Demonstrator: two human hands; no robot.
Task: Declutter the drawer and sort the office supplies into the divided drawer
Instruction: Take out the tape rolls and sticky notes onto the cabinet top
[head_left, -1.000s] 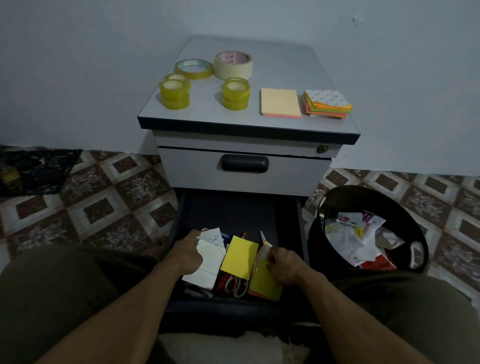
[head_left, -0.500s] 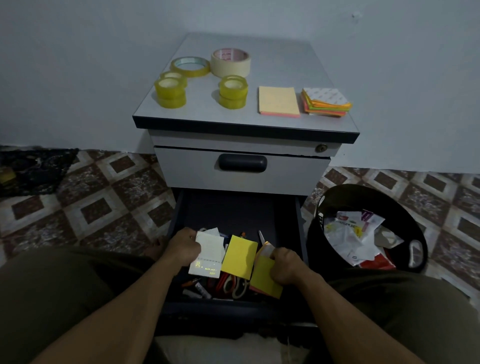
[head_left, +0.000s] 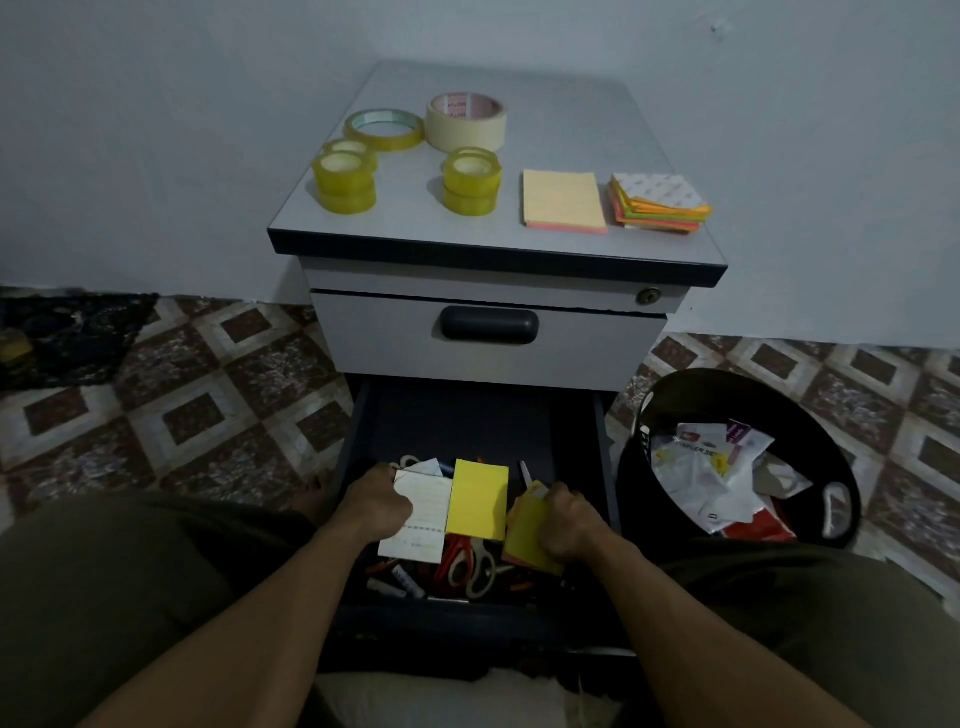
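- The white printed paper slip (head_left: 422, 512) is being pinched at its left edge by the curled fingers (head_left: 400, 505) of the left hand (head_left: 375, 500), probably so that waste is being parted from the supplies.
- The yellow-and-orange sticky-note pad (head_left: 527, 538) is being gripped by the right hand (head_left: 569, 519), fingers curled round it, seemingly for lifting out.
- Both are being held over the near end of the open dark drawer (head_left: 602, 447), with a bright yellow square note pad (head_left: 478, 499) leaning between them and red-handled scissors (head_left: 480, 566) lying at 6 o'clock below it.
- Discarded paper is being collected in the round black bin (head_left: 696, 400) at 3 o'clock of the drawer.
- Sorted yellow translucent tape rolls (head_left: 345, 182) are being kept at 12 o'clock on the grey tabletop (head_left: 571, 119).
- Against one second ago, the slip is being held flatter and squarer beside the yellow pad, and both hands are being kept almost in place.
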